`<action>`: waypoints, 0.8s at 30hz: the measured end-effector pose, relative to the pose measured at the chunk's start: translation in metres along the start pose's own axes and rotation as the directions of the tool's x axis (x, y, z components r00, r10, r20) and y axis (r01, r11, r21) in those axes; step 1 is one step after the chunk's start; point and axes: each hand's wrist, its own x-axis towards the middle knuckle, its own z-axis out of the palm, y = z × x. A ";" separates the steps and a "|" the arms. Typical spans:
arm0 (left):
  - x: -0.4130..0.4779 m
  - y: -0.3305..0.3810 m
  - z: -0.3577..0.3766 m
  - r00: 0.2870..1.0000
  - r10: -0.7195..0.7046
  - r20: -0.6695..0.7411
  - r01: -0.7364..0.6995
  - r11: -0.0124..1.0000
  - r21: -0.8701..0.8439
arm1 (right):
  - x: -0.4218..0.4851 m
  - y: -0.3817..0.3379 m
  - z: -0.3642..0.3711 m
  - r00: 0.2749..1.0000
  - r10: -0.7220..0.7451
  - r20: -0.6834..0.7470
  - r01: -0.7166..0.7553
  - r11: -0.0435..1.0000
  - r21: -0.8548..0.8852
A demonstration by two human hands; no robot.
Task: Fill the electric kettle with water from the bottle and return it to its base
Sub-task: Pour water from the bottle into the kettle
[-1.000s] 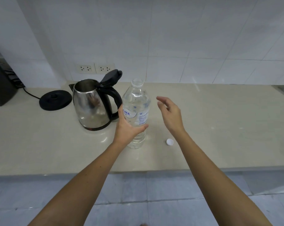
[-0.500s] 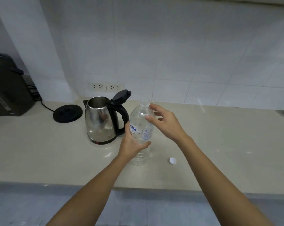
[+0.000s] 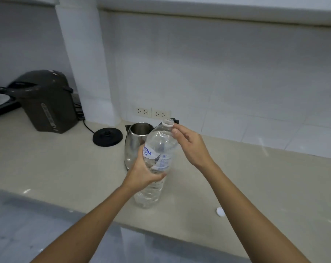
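My left hand (image 3: 141, 173) grips the middle of the clear water bottle (image 3: 159, 147), which has no cap on and leans with its neck up and to the right. The thumb and forefinger of my right hand (image 3: 191, 147) are at the bottle's neck, just under the mouth. The steel electric kettle (image 3: 136, 141) stands on the counter right behind the bottle with its black lid raised, partly hidden by it. The kettle's black round base (image 3: 107, 136) sits just left of it with nothing on it. To the right, near the counter's front, lies the white bottle cap (image 3: 220, 212).
A dark thermo pot (image 3: 45, 103) stands at the back left, and the base's cord runs towards it. Two wall sockets (image 3: 151, 112) sit above the kettle. The beige counter (image 3: 265, 186) stretches to the right; its front edge runs below the bottle, with tiled floor beneath.
My right hand has closed in on the bottle's neck. The bottle now leans and sits in front of the kettle. The camera has tipped up and to the left, bringing the thermo pot into view.
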 end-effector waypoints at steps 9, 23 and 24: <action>0.027 0.001 -0.136 0.997 -0.012 -0.070 0.032 0.958 0.287 | 0.051 0.026 0.049 0.981 -0.184 -0.067 0.058 0.598 -0.799; 0.109 -0.019 -0.236 0.976 -0.004 0.218 -0.139 0.759 0.636 | 0.078 0.037 0.082 0.969 0.082 -0.233 -0.246 0.249 -0.937; 0.113 -0.020 -0.237 0.971 0.000 0.239 -0.160 0.740 0.653 | 0.077 0.036 0.084 0.965 0.095 -0.243 -0.259 0.252 -0.932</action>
